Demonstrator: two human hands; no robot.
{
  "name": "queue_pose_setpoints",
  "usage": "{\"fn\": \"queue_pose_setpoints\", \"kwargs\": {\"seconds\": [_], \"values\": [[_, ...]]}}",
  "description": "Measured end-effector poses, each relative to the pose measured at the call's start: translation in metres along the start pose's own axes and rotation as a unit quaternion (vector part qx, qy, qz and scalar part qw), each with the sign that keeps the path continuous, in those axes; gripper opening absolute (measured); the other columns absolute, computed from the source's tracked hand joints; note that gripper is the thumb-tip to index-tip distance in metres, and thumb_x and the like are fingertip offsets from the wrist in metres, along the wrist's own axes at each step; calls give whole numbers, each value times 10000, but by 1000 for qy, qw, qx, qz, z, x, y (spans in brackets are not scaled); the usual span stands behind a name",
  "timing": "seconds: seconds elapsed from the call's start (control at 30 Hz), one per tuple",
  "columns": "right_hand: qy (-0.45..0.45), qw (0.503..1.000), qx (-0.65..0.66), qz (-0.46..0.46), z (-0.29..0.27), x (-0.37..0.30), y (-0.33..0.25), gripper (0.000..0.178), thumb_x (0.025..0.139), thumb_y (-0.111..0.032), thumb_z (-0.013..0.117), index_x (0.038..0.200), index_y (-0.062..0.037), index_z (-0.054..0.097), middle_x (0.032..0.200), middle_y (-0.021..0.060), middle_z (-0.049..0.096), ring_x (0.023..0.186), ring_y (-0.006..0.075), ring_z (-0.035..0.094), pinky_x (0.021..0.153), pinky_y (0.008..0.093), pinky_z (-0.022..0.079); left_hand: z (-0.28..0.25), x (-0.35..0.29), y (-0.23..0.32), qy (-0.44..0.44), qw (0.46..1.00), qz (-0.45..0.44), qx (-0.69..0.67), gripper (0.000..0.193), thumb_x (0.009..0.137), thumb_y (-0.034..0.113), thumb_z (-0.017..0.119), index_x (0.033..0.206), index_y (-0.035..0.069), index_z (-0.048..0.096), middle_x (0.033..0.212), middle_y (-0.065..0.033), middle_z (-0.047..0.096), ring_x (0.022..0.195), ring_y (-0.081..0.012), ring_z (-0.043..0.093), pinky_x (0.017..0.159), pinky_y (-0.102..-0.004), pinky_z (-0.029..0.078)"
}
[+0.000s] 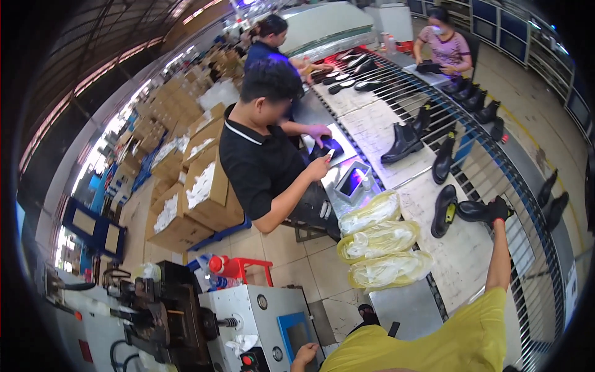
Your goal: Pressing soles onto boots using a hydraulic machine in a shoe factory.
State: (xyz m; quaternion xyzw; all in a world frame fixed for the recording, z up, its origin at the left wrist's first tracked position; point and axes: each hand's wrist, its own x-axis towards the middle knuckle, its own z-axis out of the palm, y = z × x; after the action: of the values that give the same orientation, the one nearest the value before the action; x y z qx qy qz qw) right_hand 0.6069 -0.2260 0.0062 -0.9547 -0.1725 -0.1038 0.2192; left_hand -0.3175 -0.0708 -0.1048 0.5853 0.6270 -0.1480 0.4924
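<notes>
My right hand [498, 209], in a dark glove with a red cuff, reaches out over the roller conveyor [527, 248]. It is closed on one end of a black boot [473, 211], which lies on its side on a pale board [427, 273]. Just left of that boot is another black boot [443, 212] with a yellow-green patch. My left hand [307, 353] is low beside a grey machine cabinet [248, 304], near its blue-framed panel [297, 332]. Its fingers look loosely curled, with nothing visible in them.
Yellow plastic-wrapped bundles [378, 242] rest at the conveyor's near left side. A co-worker in black [260, 161] handles a dark piece beside a grey bin [353, 181]. More boots [403, 144] stand farther along. Open cartons [207, 186] and a red stool [248, 266] are left.
</notes>
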Motion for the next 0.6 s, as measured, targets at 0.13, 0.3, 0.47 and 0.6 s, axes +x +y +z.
{"fn": "queue_pose_setpoints", "kwargs": {"seconds": [0.13,0.3,0.47,0.6], "values": [[37,998,7,51,-42,-60,30,197,752,-236,650,801,-45,634,871,192,681,864,379,659,733,455,514,-16,5,30,39,984,67,-159,337,971,277,587,1205,45,657,1047,-50,697,831,-156,668,717,-279,530],[28,998,32,50,-98,-184,26,146,757,-213,634,796,-74,658,820,162,695,810,352,674,725,435,526,-10,-19,-7,27,990,63,-127,352,954,310,604,1175,44,673,1005,-59,713,839,-156,671,735,-296,532],[34,999,4,25,-167,-294,-13,181,741,-230,629,806,-62,643,801,183,655,817,375,646,707,459,509,12,-43,-55,-55,997,8,-48,242,917,329,642,964,102,714,732,-8,623,624,-111,570,553,-286,468],[9,1000,22,-18,-164,-343,-34,164,722,-202,636,771,-46,651,777,187,655,784,355,651,704,450,508,14,-45,-65,-134,987,92,8,330,909,289,619,1020,-13,696,890,-67,711,816,-203,641,735,-359,510]]}}
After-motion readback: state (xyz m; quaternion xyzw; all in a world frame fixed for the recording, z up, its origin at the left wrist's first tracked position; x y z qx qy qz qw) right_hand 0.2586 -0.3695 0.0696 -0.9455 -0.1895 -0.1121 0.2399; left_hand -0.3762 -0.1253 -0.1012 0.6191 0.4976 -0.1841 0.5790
